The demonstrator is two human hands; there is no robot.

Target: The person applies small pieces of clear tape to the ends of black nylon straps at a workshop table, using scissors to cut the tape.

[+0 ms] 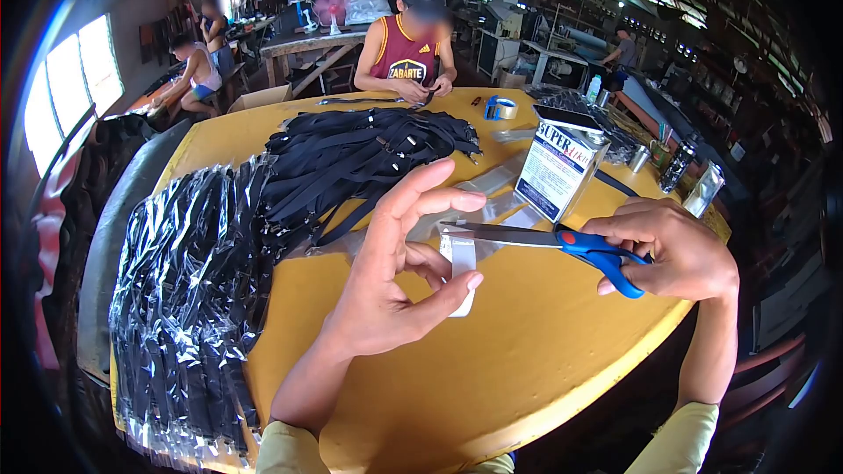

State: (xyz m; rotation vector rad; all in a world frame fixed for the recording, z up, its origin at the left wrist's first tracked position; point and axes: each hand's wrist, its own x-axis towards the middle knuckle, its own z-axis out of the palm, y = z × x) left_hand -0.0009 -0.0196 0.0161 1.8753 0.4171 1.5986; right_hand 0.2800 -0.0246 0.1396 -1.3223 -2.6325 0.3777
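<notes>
My right hand [672, 250] grips a pair of scissors [610, 256] by its blue handles, with a finger and the thumb at the loops. The blades point left, and their tips overlap the upper end of a small white and grey strip [462, 265]. That strip is held upright in my left hand [395, 268], the thumb against its lower part and other fingers curled behind it. My left index finger is raised above the blade tips. Just beyond the blades, a rectangular can [555, 167] with a white and blue label stands on the yellow table [544, 333].
Black straps [369, 145] with metal fittings lie heaped at the back left. Clear-wrapped black straps [189, 307] cover the left side. A tape roll [500, 108] lies near a person [413, 44] handling a strap across the table. Bottles [676, 167] stand at the right edge.
</notes>
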